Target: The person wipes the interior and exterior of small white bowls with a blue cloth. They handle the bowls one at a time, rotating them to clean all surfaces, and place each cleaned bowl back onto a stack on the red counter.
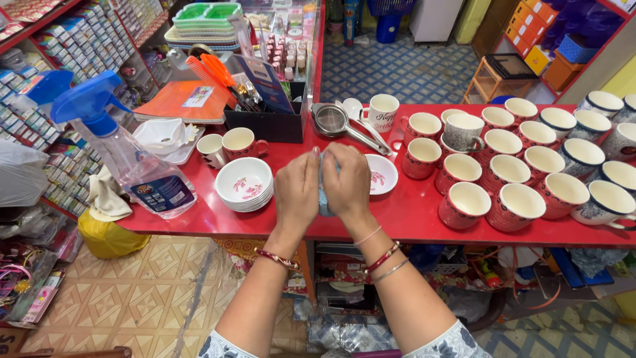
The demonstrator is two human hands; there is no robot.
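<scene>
Your left hand (pixel 296 182) and right hand (pixel 348 180) press together around a pale blue cloth (pixel 324 192) over the red desk (pixel 411 212); right of it, red-and-white ceramic mugs (pixel 507 176) stand in rows.

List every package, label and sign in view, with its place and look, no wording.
Spray bottle label: dark blue rectangle on the clear bottle, counter's left end.
Small boxes: rows of white and coloured packs on the left shelves.
Blue card: upright in the black organiser.
Orange cartons: stacked on the far right.
</scene>
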